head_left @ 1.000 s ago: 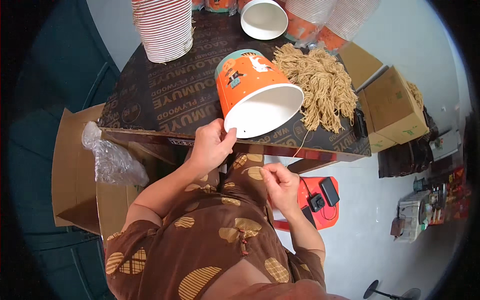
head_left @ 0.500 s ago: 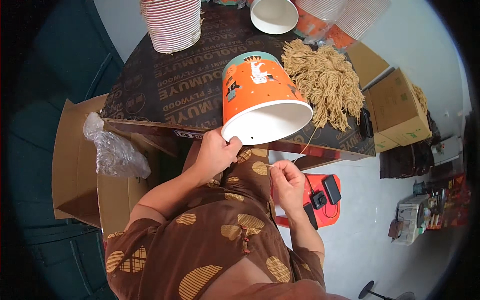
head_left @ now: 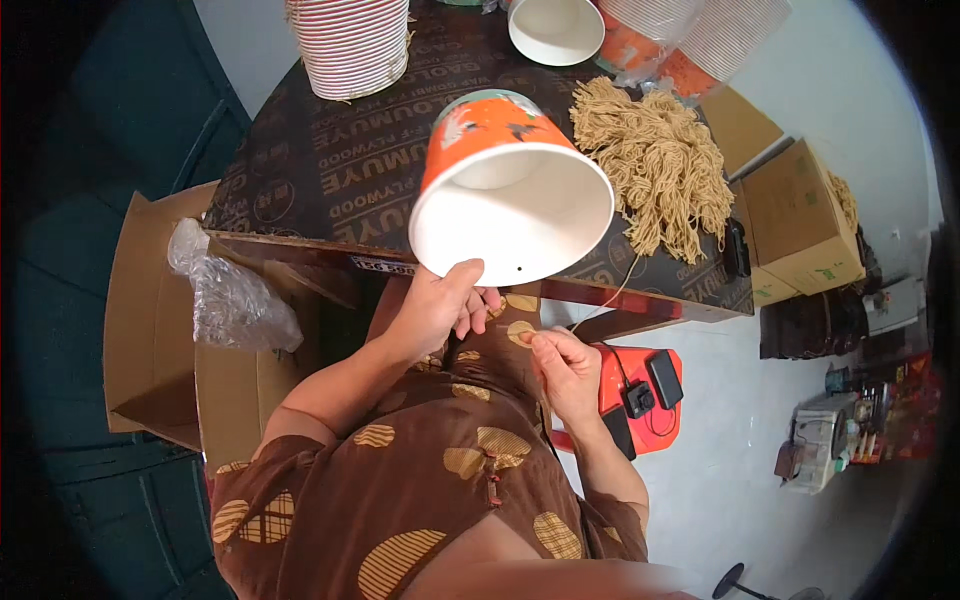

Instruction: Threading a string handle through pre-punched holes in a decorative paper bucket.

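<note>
My left hand (head_left: 440, 302) grips the rim of an orange-and-green paper bucket (head_left: 500, 220), thumb on the white inner wall and fingers outside. The bucket is tilted with its open mouth toward me. A small dark hole shows in the wall near the rim. Below and to the right, my right hand (head_left: 565, 368) pinches the end of a thin tan cord (head_left: 622, 290), apart from the bucket. The cord runs up over the table edge toward a heap of tan cords (head_left: 655, 165) lying right of the bucket.
On the dark plywood table (head_left: 290, 190) stand a tall stack of nested buckets (head_left: 352, 45), a single white-mouthed bucket (head_left: 556, 30) and wrapped stacks (head_left: 690, 45). Cardboard boxes flank it, one with a plastic bag (head_left: 235, 300) on its edge. A red stool (head_left: 660, 425) holds small black devices.
The bucket has tipped and turned, its mouth now facing me more, and come slightly left and nearer. My left fingers have spread beneath the rim. The right hand has shifted slightly left.
</note>
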Available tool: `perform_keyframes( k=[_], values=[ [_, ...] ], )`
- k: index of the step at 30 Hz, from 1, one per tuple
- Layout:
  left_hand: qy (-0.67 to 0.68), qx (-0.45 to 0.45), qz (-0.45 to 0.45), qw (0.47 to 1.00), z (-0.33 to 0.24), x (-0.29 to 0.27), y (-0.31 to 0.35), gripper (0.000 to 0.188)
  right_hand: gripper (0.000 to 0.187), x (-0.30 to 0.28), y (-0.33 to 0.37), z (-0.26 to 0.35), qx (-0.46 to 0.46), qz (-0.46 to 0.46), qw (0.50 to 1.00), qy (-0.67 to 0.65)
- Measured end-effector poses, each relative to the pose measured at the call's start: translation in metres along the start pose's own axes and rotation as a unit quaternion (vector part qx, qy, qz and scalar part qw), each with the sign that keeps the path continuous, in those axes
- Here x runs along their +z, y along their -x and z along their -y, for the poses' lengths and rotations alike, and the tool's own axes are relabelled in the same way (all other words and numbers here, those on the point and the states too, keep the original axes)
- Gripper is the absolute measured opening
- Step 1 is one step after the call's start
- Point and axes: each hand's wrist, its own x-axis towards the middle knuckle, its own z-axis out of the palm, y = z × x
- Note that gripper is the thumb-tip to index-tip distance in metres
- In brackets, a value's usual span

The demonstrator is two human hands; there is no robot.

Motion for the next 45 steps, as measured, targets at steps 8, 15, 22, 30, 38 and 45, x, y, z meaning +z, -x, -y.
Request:
perform_keyframes(
  k=[8,15,22,30,38,45],
  values=[
    [0.11,-0.022,0.04,0.993,-0.005,0.001,0.005,0.03,0.018,-0.002,-0.002,0.006,0.008,-0.02,0.999,-0.024],
    [0.168,-0.049,0.072,0.982,-0.001,-0.003,0.001,0.034,0.019,-0.006,-0.003,0.013,0.029,-0.011,0.998,-0.056],
    [0.291,-0.083,0.19,0.934,0.012,-0.011,-0.009,0.031,0.015,0.007,-0.013,0.034,-0.087,-0.026,0.995,0.043],
    [0.409,-0.088,0.24,0.876,0.027,-0.01,-0.011,0.032,0.012,0.015,-0.023,0.055,-0.156,-0.026,0.979,0.125],
    [0.447,-0.083,0.266,0.85,0.028,-0.008,-0.007,0.033,0.007,0.027,-0.037,0.068,-0.261,-0.032,0.938,0.227],
    [0.44,-0.086,0.263,0.854,0.029,-0.009,-0.005,0.033,0.004,0.034,-0.045,0.069,-0.32,-0.037,0.903,0.284]
  ],
)
